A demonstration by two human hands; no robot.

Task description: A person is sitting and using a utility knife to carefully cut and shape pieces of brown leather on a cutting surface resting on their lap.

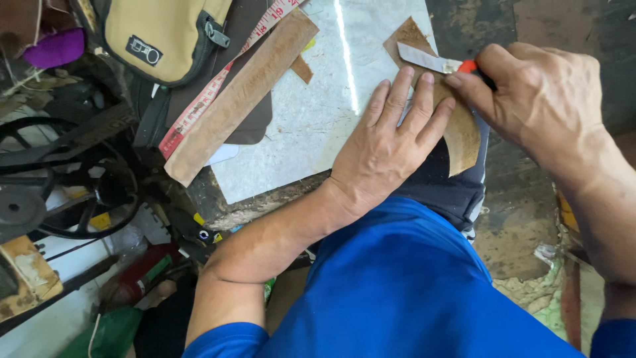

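My left hand (391, 142) lies flat, fingers spread, pressing a curved brown leather piece (464, 136) onto a pale marble slab (311, 113). Just to its right, my right hand (540, 96) grips a utility knife (434, 61) with an orange handle. The knife's bare blade points left and rests on the upper part of the leather piece, close to my left fingertips.
A long brown leather strip (235, 99) and a red and white measuring tape (218, 89) lie diagonally over the slab's left edge. A tan pouch (162, 33) sits at the top left. A black sewing-machine wheel (73, 192) and clutter fill the left side.
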